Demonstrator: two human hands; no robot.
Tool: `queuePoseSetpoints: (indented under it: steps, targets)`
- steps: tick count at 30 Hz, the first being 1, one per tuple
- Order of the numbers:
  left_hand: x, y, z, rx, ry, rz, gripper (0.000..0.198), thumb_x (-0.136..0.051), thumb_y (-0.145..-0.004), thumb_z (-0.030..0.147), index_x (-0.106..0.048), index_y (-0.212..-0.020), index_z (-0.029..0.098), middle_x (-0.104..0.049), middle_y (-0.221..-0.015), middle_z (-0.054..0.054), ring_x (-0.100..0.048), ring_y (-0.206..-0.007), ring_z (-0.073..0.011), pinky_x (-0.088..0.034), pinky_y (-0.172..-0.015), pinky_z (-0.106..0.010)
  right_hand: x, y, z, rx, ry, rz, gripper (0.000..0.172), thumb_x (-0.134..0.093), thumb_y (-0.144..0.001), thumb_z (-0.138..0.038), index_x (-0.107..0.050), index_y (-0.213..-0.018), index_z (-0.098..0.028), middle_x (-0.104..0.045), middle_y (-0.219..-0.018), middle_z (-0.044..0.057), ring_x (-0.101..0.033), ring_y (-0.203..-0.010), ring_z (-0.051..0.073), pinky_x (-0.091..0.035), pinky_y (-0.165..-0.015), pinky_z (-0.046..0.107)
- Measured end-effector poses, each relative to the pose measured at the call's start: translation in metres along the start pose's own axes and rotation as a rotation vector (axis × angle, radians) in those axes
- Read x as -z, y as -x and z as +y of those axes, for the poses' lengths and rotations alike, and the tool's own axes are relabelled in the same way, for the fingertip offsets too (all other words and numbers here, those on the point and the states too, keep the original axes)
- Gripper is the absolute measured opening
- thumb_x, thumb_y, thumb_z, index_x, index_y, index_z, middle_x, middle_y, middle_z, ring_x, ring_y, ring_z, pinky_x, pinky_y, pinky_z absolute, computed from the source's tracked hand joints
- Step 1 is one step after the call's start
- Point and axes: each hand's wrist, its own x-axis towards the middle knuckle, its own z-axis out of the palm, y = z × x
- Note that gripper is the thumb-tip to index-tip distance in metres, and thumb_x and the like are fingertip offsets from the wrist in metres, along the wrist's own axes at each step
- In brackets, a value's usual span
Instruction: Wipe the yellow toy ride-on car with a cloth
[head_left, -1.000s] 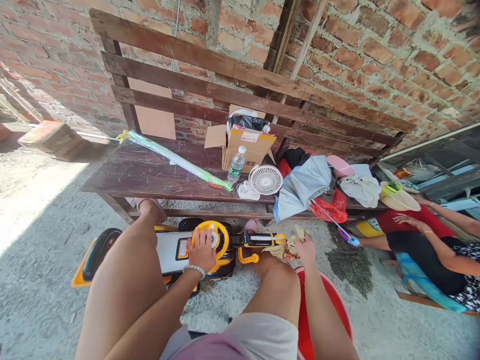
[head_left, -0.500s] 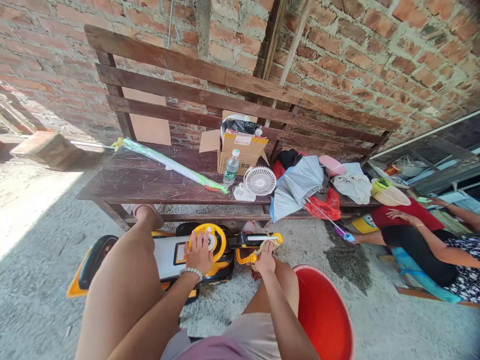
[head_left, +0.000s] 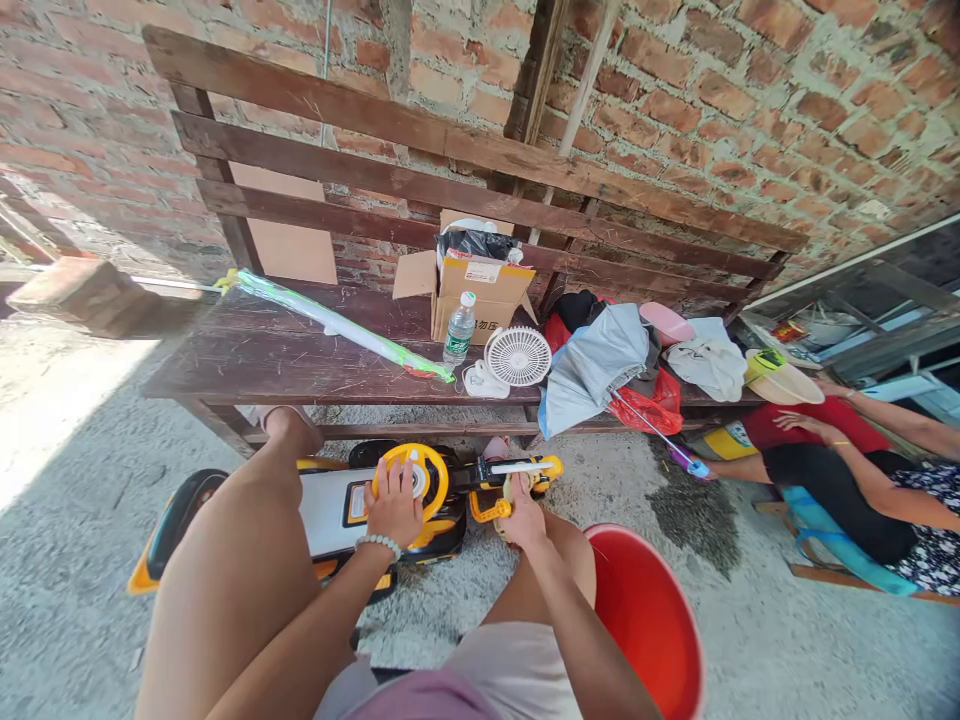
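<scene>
A ride-on toy car (head_left: 322, 515) in white, yellow and black stands on the concrete between my legs. My left hand (head_left: 394, 505), with a beaded bracelet at the wrist, holds the left side of its yellow steering wheel (head_left: 442, 485), fingers lying over the rim. At the car's front end, my right hand (head_left: 523, 515) is closed on a tan cloth (head_left: 517, 487). The cloth presses against the black front section, just beside a white strip (head_left: 521, 467). A yellow curved handle (head_left: 487, 511) sticks out left of this hand. My right fingertips are partly hidden.
A red bucket (head_left: 649, 620) stands right of my knee. Behind the car, a wooden bench (head_left: 217, 350) bears a cardboard box (head_left: 480, 290), a water bottle (head_left: 459, 330), a white fan (head_left: 517, 357) and a grey umbrella (head_left: 596, 365). Another person (head_left: 847, 510) sits at right.
My right hand has moved slightly left and up with the cloth along the car's front end. My left hand stays on the steering wheel. The whole view has shifted slightly.
</scene>
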Motion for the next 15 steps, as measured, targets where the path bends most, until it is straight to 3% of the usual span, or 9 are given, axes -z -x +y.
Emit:
queuePoseSetpoints:
  steps: [3,7,12,15]
  targets:
    - [-0.007,-0.002,-0.004,-0.002,-0.002,0.012,0.075,-0.048,-0.101,0.031,-0.039,-0.174,0.013,-0.036,-0.18,-0.021,-0.015,-0.172,-0.0427,-0.029,-0.131,-0.071,-0.009,0.007,-0.013,0.076,-0.016,-0.016,0.1,-0.061,-0.089,-0.019,-0.02,-0.18,-0.025,-0.031,-0.184,0.011,-0.059,-0.151,0.029,-0.052,-0.116,0.032]
    - [-0.008,-0.003,-0.006,-0.011,0.007,0.014,0.076,-0.048,-0.101,0.032,-0.039,-0.174,0.014,-0.038,-0.179,-0.021,-0.017,-0.172,-0.0417,-0.03,-0.131,-0.068,-0.002,0.011,-0.001,0.118,0.034,-0.017,0.093,-0.056,-0.09,-0.016,-0.028,-0.178,-0.025,-0.034,-0.183,0.009,-0.057,-0.152,0.028,-0.05,-0.119,0.033]
    - [-0.002,0.0,-0.002,-0.004,0.002,0.024,0.072,-0.044,-0.103,0.03,-0.043,-0.172,0.013,-0.037,-0.18,-0.019,-0.019,-0.172,-0.0407,-0.03,-0.132,-0.066,0.035,0.011,0.039,-0.196,0.064,0.057,0.064,-0.047,-0.1,-0.015,-0.053,-0.163,-0.019,-0.056,-0.165,0.019,-0.071,-0.13,0.03,-0.054,-0.108,0.035]
    - [-0.002,0.0,-0.001,-0.002,-0.006,0.023,0.071,-0.044,-0.103,0.03,-0.043,-0.172,0.012,-0.037,-0.18,-0.019,-0.019,-0.172,-0.0406,-0.029,-0.132,-0.066,0.069,0.01,0.061,-0.271,0.036,0.119,0.054,-0.045,-0.104,-0.018,-0.058,-0.157,-0.016,-0.062,-0.156,0.022,-0.073,-0.125,0.03,-0.054,-0.104,0.034]
